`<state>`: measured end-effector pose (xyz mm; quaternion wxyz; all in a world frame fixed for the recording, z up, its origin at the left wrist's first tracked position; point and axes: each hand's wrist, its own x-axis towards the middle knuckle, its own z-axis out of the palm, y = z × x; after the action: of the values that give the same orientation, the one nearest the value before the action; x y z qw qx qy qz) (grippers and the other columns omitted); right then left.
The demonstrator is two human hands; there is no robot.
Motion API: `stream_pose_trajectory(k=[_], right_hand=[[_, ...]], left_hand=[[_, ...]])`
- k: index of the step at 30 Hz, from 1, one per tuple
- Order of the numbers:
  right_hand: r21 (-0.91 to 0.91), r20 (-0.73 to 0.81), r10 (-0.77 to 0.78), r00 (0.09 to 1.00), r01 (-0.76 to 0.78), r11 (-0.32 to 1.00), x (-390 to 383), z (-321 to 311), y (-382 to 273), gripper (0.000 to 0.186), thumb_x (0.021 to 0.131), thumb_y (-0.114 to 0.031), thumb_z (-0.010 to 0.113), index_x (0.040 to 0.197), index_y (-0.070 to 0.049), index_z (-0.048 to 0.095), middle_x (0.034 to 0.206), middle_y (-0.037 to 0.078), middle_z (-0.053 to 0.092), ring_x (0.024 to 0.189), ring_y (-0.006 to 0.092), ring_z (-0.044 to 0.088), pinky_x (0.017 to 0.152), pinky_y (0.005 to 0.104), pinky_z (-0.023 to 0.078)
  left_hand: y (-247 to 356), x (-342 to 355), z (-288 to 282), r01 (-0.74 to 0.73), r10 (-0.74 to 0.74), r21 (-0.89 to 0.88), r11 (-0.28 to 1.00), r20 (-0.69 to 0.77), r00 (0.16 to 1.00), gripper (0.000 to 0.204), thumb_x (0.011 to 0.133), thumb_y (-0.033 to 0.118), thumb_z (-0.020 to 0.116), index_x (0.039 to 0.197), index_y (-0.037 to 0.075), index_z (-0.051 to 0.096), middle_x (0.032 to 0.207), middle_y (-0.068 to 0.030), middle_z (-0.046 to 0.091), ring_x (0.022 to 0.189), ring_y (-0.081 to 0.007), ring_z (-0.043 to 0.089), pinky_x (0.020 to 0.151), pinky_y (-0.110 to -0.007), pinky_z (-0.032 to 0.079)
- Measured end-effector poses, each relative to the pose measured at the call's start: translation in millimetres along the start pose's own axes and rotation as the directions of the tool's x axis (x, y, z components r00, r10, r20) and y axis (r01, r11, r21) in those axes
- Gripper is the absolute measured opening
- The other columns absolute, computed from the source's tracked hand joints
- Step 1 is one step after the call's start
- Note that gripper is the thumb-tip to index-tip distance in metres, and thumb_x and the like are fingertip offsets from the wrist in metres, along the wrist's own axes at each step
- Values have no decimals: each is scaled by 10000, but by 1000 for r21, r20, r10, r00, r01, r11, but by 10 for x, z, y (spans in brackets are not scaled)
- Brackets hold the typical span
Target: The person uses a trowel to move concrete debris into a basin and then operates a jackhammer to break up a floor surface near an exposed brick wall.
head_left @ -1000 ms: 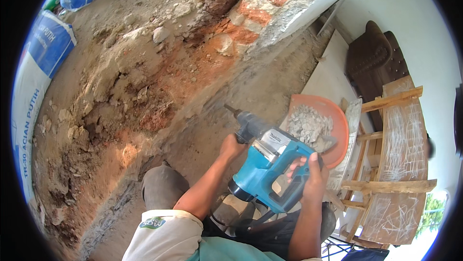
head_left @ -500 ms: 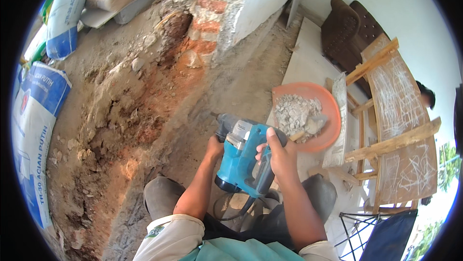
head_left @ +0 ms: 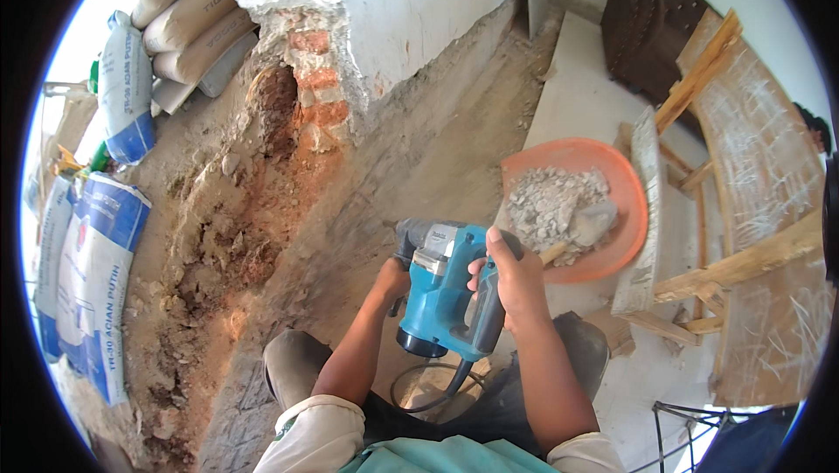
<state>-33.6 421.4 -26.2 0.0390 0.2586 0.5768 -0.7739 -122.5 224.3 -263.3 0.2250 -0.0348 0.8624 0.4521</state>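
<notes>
A teal and black rotary hammer drill [head_left: 430, 298] is held across the middle, in front of my knees. My right hand [head_left: 517, 285] wraps round its rear handle, the thumb lying along the top. Round the grip near the drill's front end, my left hand [head_left: 393, 282] is closed; part of that grip is hidden by the hand. The drill's nose points left, toward the strip of broken soil and rubble [head_left: 210, 272]. From the handle's base a black cord [head_left: 454, 381] loops down between my legs.
Right of the drill stands an orange basin [head_left: 631, 219] with grey rubble and a trowel [head_left: 594, 224]. A wooden trestle [head_left: 743, 263] and a brown armchair [head_left: 631, 27] are farther right. Blue-white sacks [head_left: 100, 272] line the left. Ahead are exposed bricks [head_left: 316, 79] under a white wall [head_left: 419, 10].
The view has swung left and up, so sacks and wall sit farther into it. Both hands keep their hold on the drill, which has shifted only slightly.
</notes>
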Motion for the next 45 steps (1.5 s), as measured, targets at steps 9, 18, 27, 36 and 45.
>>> stream_pose_trajectory(k=[9, 18, 27, 36, 45], right_hand=[[230, 49, 80, 996, -89, 969, 456, -696, -59, 446, 885, -449, 664, 1007, -35, 551, 699, 86, 603, 513, 167, 580, 451, 297, 473], [494, 17, 240, 971, -217, 842, 1083, -1313, -4, 497, 853, -498, 683, 952, -39, 523, 697, 108, 612, 503, 207, 584, 458, 335, 481], [425, -41, 252, 967, -212, 880, 1062, -1427, 143, 552, 846, -568, 660, 918, -39, 519, 741, 119, 636, 583, 217, 628, 510, 339, 516], [176, -59, 256, 965, -242, 954, 890, -1389, 106, 529, 868, -580, 621, 874, -58, 535, 770, 134, 655, 615, 225, 644, 538, 339, 529], [65, -243, 57, 968, -42, 997, 266, -1156, -235, 486, 899, -536, 599, 899, -55, 532, 742, 128, 640, 569, 216, 619, 503, 322, 511]], left_hand=[[163, 205, 61, -65, 56, 127, 990, 72, 996, 363, 765, 280, 736, 930, -39, 683, 795, -152, 683, 724, -193, 644, 657, -359, 508], [703, 568, 214, 100, -212, 440, 893, 214, 954, 237, 762, 194, 702, 839, -28, 677, 716, -99, 652, 638, -177, 622, 578, -331, 494], [979, 415, 271, 360, -398, 192, 913, 220, 891, 139, 756, 87, 705, 736, -19, 618, 658, -96, 610, 559, -170, 596, 522, -313, 492], [408, 398, 505, 235, -188, -156, 959, 264, 946, 245, 753, 203, 748, 808, -23, 670, 696, -117, 639, 590, -194, 622, 553, -333, 504], [1051, -66, 35, 11, -31, 74, 997, 272, 962, 391, 739, 341, 754, 965, 24, 714, 964, -170, 707, 915, -291, 686, 795, -381, 526]])
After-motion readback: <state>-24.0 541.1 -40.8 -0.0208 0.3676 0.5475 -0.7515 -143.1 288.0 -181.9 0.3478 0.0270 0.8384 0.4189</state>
